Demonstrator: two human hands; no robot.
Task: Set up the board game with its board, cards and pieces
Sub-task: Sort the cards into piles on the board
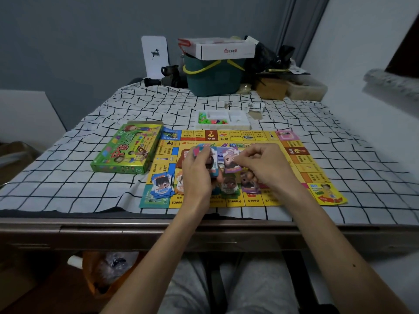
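L hand [199, 171] is curled round a stack of cards [213, 165], held over the middle of the board. R hand [266, 168], just beside it, pinches one purple card [231, 162] btwn thumb & fingertips. The card shows a cartoon face & a number that looks like "500".

Below both hands, sorted piles lie on the near half of the board [301, 168]:
- blue pile [162, 185] marked "10000", at the near-left corner
- orange pile [180, 181], partly hidden by the L wrist
- green pile [229, 185] & purple pile [248, 183], side by side

The board is yellow & lies flat on the checked cloth [68, 173] covering the surface. Near-edge squares read "$2000", "$1600分" & "$700分".

Green game box [127, 150] sits just beside the board's left edge, lid up, w/ big red "中国" lettering.

Just behind the board's far edge is a white tray [238, 120]. Its left compartment holds green & multi-colour pieces [208, 120].

Farther back, a dark green bucket [213, 80] w/ yellow handle carries a white carton [226, 51]. The carton has a red logo; its text is too small to read.
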